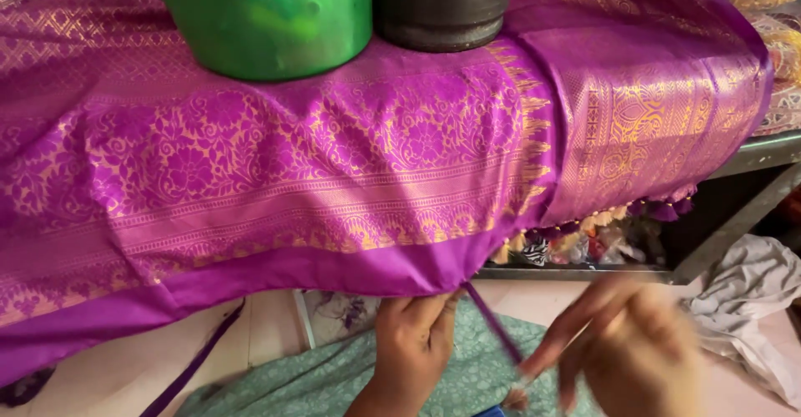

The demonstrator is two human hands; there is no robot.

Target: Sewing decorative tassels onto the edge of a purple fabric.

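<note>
Purple thread (494, 323) slants down-right from saree hem (334, 271).

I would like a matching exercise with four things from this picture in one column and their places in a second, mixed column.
Things:
1. green bucket
2. dark pot
3. left hand
4. grey cloth

Places:
A. lower right, on the floor
B. at the hem of the purple fabric
C. top centre, on the fabric
D. top left of centre, on the fabric

Pairs: 1-D, 2-C, 3-B, 4-A
</note>
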